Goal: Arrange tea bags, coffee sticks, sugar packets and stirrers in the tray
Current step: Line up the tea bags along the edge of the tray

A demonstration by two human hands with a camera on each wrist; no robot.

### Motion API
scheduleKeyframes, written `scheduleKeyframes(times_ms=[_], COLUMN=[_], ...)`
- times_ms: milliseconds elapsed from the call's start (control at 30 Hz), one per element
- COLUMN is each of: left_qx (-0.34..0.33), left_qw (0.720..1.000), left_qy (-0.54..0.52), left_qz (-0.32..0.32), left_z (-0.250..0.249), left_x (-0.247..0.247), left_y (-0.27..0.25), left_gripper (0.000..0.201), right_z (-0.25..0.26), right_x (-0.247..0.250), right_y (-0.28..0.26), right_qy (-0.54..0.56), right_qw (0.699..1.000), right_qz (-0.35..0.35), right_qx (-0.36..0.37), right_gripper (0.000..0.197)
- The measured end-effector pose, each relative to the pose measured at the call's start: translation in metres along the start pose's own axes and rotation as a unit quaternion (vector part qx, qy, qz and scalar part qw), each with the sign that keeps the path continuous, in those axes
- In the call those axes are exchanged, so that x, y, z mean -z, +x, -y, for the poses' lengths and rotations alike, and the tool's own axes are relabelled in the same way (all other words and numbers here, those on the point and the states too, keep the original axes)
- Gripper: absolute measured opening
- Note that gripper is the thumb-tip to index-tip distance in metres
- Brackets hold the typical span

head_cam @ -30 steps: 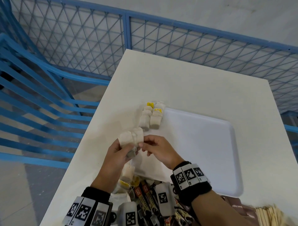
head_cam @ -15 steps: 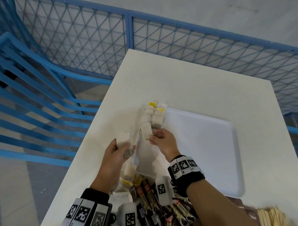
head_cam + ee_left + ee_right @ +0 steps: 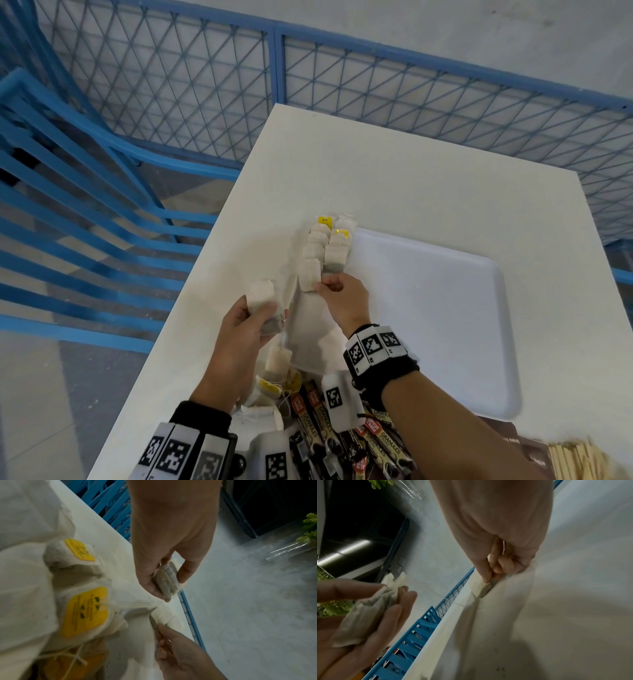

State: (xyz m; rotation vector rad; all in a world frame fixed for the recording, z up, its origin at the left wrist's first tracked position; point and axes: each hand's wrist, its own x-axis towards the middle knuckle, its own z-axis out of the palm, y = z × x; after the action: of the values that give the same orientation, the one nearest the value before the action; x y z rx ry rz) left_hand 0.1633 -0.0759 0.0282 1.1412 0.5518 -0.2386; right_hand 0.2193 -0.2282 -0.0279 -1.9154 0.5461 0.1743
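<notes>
From the head view, the right hand (image 3: pixel 337 294) pinches a tea bag (image 3: pixel 310 279) at the white tray (image 3: pixel 445 308)'s left edge below the laid row, and the left wrist view shows the left hand (image 3: pixel 171 547) gripping spare tea bags (image 3: pixel 167 580), while the right wrist view shows a thin string (image 3: pixel 436 593) that could snag and disturb the row

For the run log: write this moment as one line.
step: tea bags to tray | right hand: pinches tea bag at row end | left hand: holds spare tea bags
</notes>
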Motion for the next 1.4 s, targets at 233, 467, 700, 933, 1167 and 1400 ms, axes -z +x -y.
scheduleKeyframes(times_ms=[233,467,700,933,1167,1400], left_qx=[-0.018,-0.016,-0.015,-0.01,-0.02,-0.02], left_qw=[0.999,0.998,0.998,0.995,0.994,0.995], left_qy=[0.045,0.049,0.059,0.09,0.101,0.098], left_qz=[0.005,0.031,0.035,0.038,0.032,0.019], left_z=[0.004,0.004,0.005,0.007,0.007,0.007], left_x=[0.001,-0.002,-0.005,-0.008,-0.011,-0.01], left_y=[0.0,0.001,0.004,-0.001,-0.003,-0.002], left_gripper=[0.013,0.016,0.017,0.019,0.014,0.013], right_z=[0.002,0.016,0.035,0.028,0.024,0.018], right_x=[-0.002,0.003,0.018,0.023,0.03,0.032], right_y=[-0.001,-0.017,-0.05,-0.054,-0.057,-0.059], right_qy=[-0.033,-0.005,0.071,0.081,0.155,0.161], right_qw=[0.999,0.998,0.973,0.974,0.97,0.967], right_qz=[0.001,0.018,0.209,0.204,0.186,0.198], right_qx=[0.008,0.054,0.066,0.054,0.0,0.0], right_gripper=[0.008,0.011,0.017,0.018,0.014,0.017])
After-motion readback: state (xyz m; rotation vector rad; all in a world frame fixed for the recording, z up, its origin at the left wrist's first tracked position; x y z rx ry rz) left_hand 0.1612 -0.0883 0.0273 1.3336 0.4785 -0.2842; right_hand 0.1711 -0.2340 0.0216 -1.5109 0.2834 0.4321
